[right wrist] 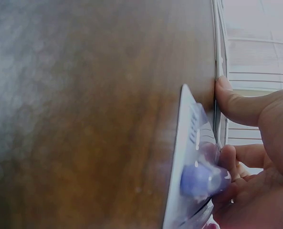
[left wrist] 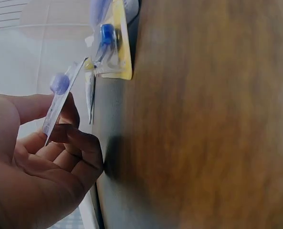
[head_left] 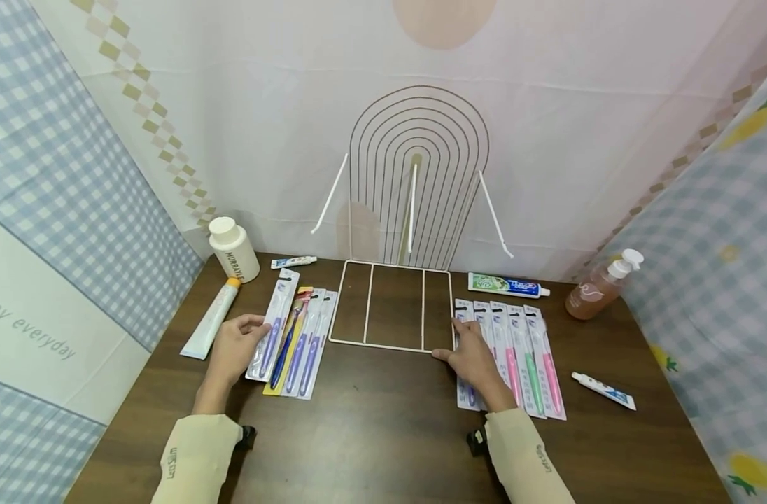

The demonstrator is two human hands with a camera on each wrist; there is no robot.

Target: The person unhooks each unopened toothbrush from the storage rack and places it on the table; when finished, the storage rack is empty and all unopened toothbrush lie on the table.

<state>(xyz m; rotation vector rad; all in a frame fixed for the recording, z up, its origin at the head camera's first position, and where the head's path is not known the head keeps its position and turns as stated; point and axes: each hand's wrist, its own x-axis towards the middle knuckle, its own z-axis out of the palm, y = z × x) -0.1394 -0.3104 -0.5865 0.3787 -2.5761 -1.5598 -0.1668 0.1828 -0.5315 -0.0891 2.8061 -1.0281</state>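
Note:
My left hand pinches a packaged purple toothbrush between thumb and fingers. In the left wrist view that pack is tilted and raised off the table. Beside it lie a blue toothbrush on a yellow card and two more purple toothbrush packs. My right hand is at the front right corner of a white wire rack, its thumb touching the wire and its fingers spread along the side. Beneath this hand lies another purple toothbrush pack, leftmost of a row of several packs.
The rack's arched back and three prongs rise against the curtain. At left stand a white bottle and a toothpaste tube; a small tube lies behind. At right are a green-blue toothpaste tube, a pump bottle and a small tube.

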